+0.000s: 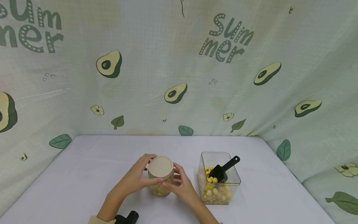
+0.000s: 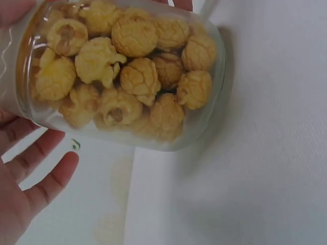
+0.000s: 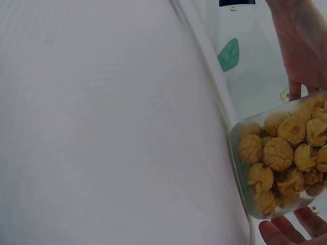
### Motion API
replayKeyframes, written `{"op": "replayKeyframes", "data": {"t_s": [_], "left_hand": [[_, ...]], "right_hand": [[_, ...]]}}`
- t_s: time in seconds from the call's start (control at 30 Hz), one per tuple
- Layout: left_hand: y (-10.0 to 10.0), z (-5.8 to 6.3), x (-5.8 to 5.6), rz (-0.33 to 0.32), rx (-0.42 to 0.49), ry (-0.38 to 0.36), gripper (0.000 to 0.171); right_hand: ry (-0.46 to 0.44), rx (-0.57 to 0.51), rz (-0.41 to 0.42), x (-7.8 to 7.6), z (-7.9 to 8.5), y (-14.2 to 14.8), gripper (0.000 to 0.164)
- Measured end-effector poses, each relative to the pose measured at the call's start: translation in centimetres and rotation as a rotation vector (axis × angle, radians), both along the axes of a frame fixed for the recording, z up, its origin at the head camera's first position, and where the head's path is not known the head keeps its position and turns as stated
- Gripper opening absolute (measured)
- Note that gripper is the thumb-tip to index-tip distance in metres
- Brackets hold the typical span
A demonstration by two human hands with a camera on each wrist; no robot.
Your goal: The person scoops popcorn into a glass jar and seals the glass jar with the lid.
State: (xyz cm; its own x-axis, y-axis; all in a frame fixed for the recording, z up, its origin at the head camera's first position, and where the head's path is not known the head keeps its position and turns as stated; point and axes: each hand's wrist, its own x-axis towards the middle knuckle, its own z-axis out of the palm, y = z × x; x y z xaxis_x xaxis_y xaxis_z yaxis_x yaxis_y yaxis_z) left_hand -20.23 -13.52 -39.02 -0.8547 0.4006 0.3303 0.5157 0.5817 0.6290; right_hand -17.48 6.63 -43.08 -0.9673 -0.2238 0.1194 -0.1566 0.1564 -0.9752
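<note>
A clear jar [image 1: 160,189] with a pale cream lid [image 1: 161,167] stands upright on the white table, filled with round yellow popcorn [image 2: 140,76]. My left hand [image 1: 137,178] grips it from the left, thumb across the front at the lid's edge and fingers behind. From the right side my right hand [image 1: 181,183] holds the lid's rim, its thumb near the left thumb at the front. In the left wrist view the jar's lower glass is uncovered, with several left fingers [image 2: 51,176] spread below the lid. The right wrist view shows the jar's base [image 3: 242,168] on the tabletop.
Right of the jar stands a clear square container [image 1: 199,177] partly filled with popcorn. A black scoop [image 1: 222,171] leans in it, handle past the right rim. A printed cloth [image 1: 139,77] hangs behind the white table [image 1: 112,155].
</note>
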Motion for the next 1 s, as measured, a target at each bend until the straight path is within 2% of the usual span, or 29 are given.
{"op": "replayKeyframes", "data": {"t_s": [0.17,0.3,0.4,0.47,0.57,0.67,0.83,1.0], "left_hand": [[0.0,-0.4,-0.2,-0.07,0.078,-0.027,0.073],[0.2,-0.3,0.0,-0.071,0.106,-0.093,0.08],[0.8,0.2,0.5,0.001,0.104,-0.16,0.089],[1.3,0.5,0.9,0.069,0.102,-0.177,0.093],[2.1,0.9,1.5,0.175,0.097,-0.172,0.092],[2.7,1.2,1.8,0.241,0.098,-0.161,0.09],[3.3,1.5,2.2,0.289,0.09,-0.135,0.088],[3.1,1.1,2.0,0.28,0.1,-0.099,0.082]], "right_hand": [[-0.005,0.007,0.004,0.0,0.1,0.0,0.079],[0.004,0.015,0.004,0.0,0.1,0.0,0.078],[0.008,0.023,0.003,0.1,0.1,0.0,0.077],[0.01,0.027,0.003,0.1,0.1,0.0,0.077],[0.014,0.029,0.004,0.1,0.1,0.1,0.077],[0.015,0.03,-0.003,0.0,0.0,0.1,0.077],[0.015,0.034,-0.009,0.0,0.1,0.1,0.077],[0.008,0.02,-0.005,0.0,0.1,0.1,0.076]]}}
